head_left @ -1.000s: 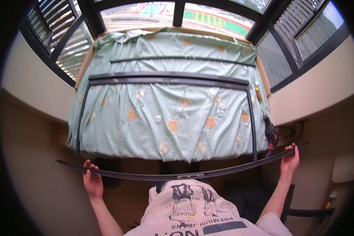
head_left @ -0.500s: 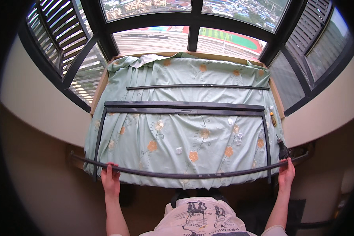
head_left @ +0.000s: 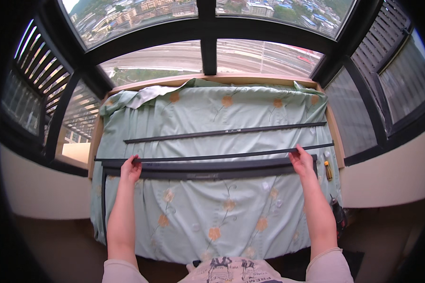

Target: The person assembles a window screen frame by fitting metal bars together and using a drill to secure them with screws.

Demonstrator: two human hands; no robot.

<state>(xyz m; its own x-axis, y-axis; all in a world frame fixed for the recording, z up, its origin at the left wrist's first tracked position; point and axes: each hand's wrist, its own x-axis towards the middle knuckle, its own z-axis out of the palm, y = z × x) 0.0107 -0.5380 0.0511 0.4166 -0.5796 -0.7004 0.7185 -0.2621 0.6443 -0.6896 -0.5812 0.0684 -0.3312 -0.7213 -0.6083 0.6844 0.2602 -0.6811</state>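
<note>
A long thin dark bar (head_left: 217,155) stretches across the bed-like surface, gripped near both ends. My left hand (head_left: 131,170) has its fingers closed round it towards the left end; my right hand (head_left: 301,161) pinches it towards the right end. Just nearer to me lies a dark frame (head_left: 250,170) with a thick double top rail. Its left side bar (head_left: 104,207) runs towards me, while my right forearm covers most of the right one. Farther away, another thin dark bar (head_left: 189,136) rests on the green flowered cloth (head_left: 193,200).
At the right edge lie a screwdriver (head_left: 327,170) with a yellow handle and a dark power drill (head_left: 338,214), partly behind my forearm. Small clear plastic bits (head_left: 277,203) are scattered on the cloth. A wooden ledge (head_left: 264,79) and black-framed windows (head_left: 208,56) enclose the far side.
Both hands have carried the thin bar from the near edge of the cloth, away from me, to just beyond the frame's thick rail. The view has shifted too.
</note>
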